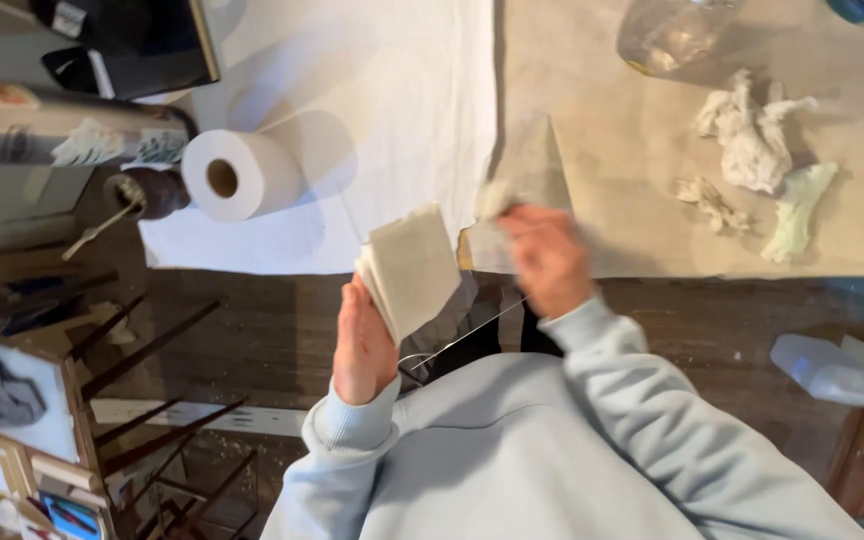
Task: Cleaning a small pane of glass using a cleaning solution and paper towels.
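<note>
My left hand [362, 345] holds up a small pale square block [410, 268], a stack of thin layers, by its lower edge in front of my chest. My right hand [547, 258] is blurred and pinches a small wad of pale tissue [495, 197] at the near edge of the beige table surface [602, 130]. Both arms wear light blue sleeves. The wad sits just to the right of the block, apart from it.
A white paper roll [237, 175] lies on a white sheet [382, 100]. Crumpled tissues [752, 140] and a clear glass vessel [672, 30] are at the back right. A white spray bottle [832, 370] lies lower right. Wooden racks [152, 400] and small framed panels [12, 395] stand at left.
</note>
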